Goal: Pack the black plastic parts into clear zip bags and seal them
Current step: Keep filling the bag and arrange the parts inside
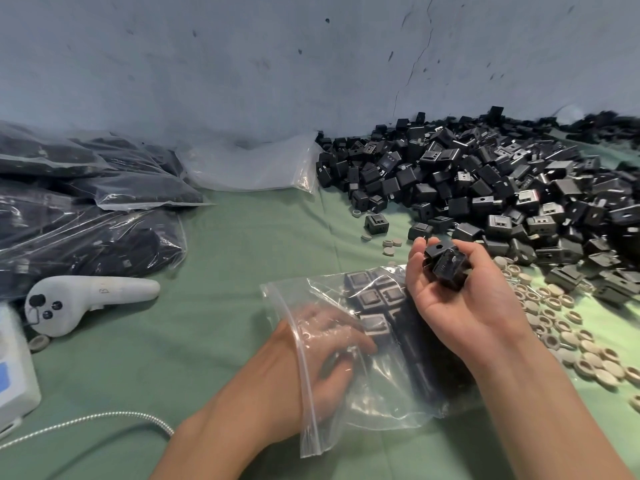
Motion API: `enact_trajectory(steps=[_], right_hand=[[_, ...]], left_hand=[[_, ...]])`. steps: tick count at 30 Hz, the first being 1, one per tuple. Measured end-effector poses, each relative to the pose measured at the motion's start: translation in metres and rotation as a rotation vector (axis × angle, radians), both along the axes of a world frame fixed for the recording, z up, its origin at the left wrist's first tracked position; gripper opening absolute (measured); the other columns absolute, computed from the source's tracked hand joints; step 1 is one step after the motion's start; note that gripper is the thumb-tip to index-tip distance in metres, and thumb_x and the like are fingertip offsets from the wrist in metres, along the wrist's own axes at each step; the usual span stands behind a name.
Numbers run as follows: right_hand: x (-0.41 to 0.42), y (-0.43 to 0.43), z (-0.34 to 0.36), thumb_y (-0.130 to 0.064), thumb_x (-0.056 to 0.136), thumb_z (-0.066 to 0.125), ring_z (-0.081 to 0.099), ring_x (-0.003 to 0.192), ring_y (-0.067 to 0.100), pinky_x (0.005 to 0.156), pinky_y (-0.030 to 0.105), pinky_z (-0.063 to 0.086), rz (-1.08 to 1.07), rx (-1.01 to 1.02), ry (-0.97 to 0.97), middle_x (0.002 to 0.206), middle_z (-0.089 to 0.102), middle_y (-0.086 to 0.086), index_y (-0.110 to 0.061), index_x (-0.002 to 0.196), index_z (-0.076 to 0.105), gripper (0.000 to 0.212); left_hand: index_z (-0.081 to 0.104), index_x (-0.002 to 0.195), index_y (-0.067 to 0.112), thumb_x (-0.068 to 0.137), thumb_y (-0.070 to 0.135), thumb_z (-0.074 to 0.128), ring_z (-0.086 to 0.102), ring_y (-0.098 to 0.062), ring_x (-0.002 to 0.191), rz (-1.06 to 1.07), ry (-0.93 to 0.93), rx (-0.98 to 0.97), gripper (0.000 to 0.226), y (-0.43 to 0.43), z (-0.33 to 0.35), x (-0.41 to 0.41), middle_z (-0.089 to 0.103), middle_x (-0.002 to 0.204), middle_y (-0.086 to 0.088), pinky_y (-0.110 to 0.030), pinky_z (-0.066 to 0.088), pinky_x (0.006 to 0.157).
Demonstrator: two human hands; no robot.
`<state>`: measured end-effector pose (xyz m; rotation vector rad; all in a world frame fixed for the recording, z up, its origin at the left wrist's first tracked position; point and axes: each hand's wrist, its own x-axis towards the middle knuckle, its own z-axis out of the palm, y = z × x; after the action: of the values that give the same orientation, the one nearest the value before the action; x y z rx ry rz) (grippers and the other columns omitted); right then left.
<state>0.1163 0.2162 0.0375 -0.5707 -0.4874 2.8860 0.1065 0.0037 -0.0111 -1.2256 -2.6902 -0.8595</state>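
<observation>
A clear zip bag lies open on the green cloth in front of me, its mouth to the left. My left hand is inside the bag, fingers reaching toward black plastic parts lined up in it. My right hand hovers palm-up above the bag's right side and holds a few black parts in its curled fingers. A large heap of loose black parts covers the table at the right and back.
Filled bags are piled at the left, with empty clear bags against the wall. A white handheld controller, a white device and a braided cable lie at the left. Beige rings are scattered at the right.
</observation>
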Motion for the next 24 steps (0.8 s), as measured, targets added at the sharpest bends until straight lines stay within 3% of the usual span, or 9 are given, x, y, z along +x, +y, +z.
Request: enact_trajectory(steps=[4,9,14,18,22,24], right_hand=[[0.0,0.0,0.0,-0.013,0.085,0.064,0.07,0.076,0.022,0.062,0.028,0.058,0.004,0.005,0.002,0.104,0.068,0.019,-0.006,0.128,0.059,0.044],[0.0,-0.002,0.002,-0.012,0.075,0.067,0.07,0.078,0.022,0.061,0.029,0.058,0.004,0.006,0.006,0.1,0.069,0.019,-0.005,0.127,0.059,0.053],[-0.002,-0.003,0.002,-0.021,0.093,0.064,0.07,0.075,0.019,0.06,0.027,0.059,0.039,0.043,-0.001,0.1,0.071,0.018,-0.003,0.122,0.06,0.033],[-0.002,-0.007,0.002,-0.036,0.096,0.063,0.065,0.064,0.012,0.053,0.021,0.056,0.082,0.158,-0.006,0.101,0.074,0.016,-0.004,0.123,0.055,0.043],[0.0,-0.013,0.004,-0.046,0.095,0.059,0.057,0.053,0.007,0.046,0.016,0.052,0.141,0.426,0.027,0.104,0.076,0.011,-0.008,0.116,0.057,0.043],[0.002,-0.019,0.006,-0.05,0.091,0.06,0.057,0.053,0.007,0.047,0.016,0.052,0.172,0.574,0.056,0.107,0.076,0.009,-0.007,0.114,0.061,0.048]], left_hand=[[0.065,0.12,0.042,0.087,0.031,0.038,0.029,0.015,0.125,-0.028,0.019,-0.021,0.044,0.0,-0.001,0.003,0.055,0.126,0.024,-0.006,0.017,0.108],[0.047,0.132,0.051,0.088,0.038,0.03,0.026,0.0,0.136,-0.004,-0.024,-0.082,0.049,0.0,-0.005,0.004,0.047,0.135,0.019,-0.022,0.022,0.113],[0.058,0.126,0.047,0.087,0.036,0.034,0.03,0.006,0.129,-0.003,0.009,-0.046,0.047,0.0,-0.003,0.006,0.051,0.131,0.021,-0.004,0.008,0.107],[0.074,0.106,0.038,0.086,0.037,0.036,0.042,0.002,0.122,-0.006,-0.024,0.051,0.043,-0.002,0.006,0.003,0.061,0.124,0.019,-0.011,0.025,0.107],[0.078,0.079,0.026,0.074,0.011,0.049,0.062,-0.002,0.094,0.24,-0.07,0.25,0.032,-0.024,0.015,-0.005,0.069,0.096,0.017,-0.02,0.046,0.085],[0.072,0.07,0.022,0.072,0.007,0.046,0.061,0.001,0.07,0.41,-0.026,0.37,0.03,-0.034,0.02,-0.008,0.067,0.074,0.015,-0.015,0.043,0.067]])
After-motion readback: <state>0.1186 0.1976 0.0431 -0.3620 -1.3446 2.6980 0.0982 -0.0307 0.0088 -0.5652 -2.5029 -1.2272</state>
